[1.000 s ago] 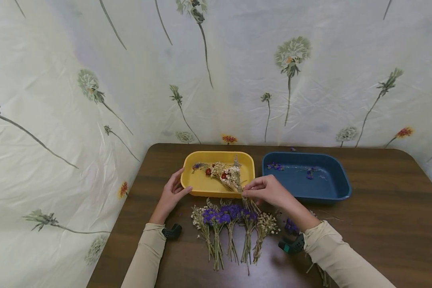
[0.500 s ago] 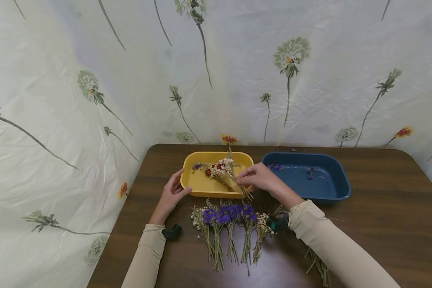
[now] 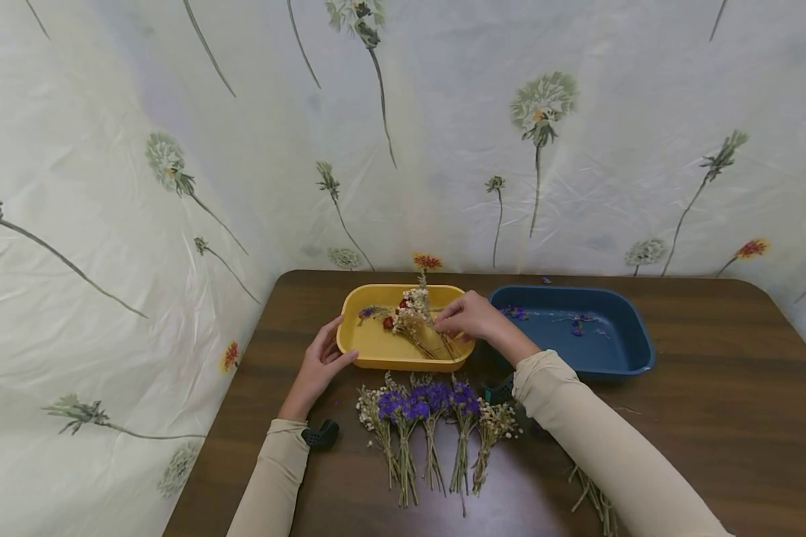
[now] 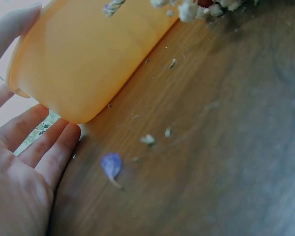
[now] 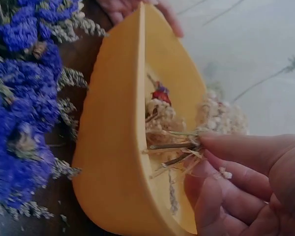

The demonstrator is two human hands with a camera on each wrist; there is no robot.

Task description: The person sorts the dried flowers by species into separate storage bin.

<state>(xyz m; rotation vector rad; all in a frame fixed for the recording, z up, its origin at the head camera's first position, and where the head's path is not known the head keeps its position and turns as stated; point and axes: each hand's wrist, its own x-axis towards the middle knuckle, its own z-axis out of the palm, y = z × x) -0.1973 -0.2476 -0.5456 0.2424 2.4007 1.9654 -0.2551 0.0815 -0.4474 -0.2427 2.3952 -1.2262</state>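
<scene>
My right hand (image 3: 473, 317) pinches the stems of a dried flower bunch (image 5: 221, 115) with pale, white blossoms, over the right part of the yellow tray (image 3: 392, 364). Another dried bunch with red flower heads (image 3: 388, 322) lies inside that tray, partly covered. At the tray's left end, my left hand (image 3: 319, 365) grips it, thumb at the front corner and fingers around the end. In the left wrist view, its fingers (image 4: 51, 152) touch the tray's outer wall. The right wrist view shows tied, cut stem ends (image 5: 174, 146) between thumb and fingers.
Several tied bunches of purple and cream flowers (image 3: 430, 399) lie in a row before the yellow tray. A blue tray (image 3: 618, 358) with purple scraps stands to the right. More stems (image 3: 594, 496) lie under my right forearm. A loose petal (image 4: 111, 164) lies on the table.
My right hand has moved left and away from me with the dried flower bunch, bringing its stems from over the front rim into the yellow tray. My left hand stays put.
</scene>
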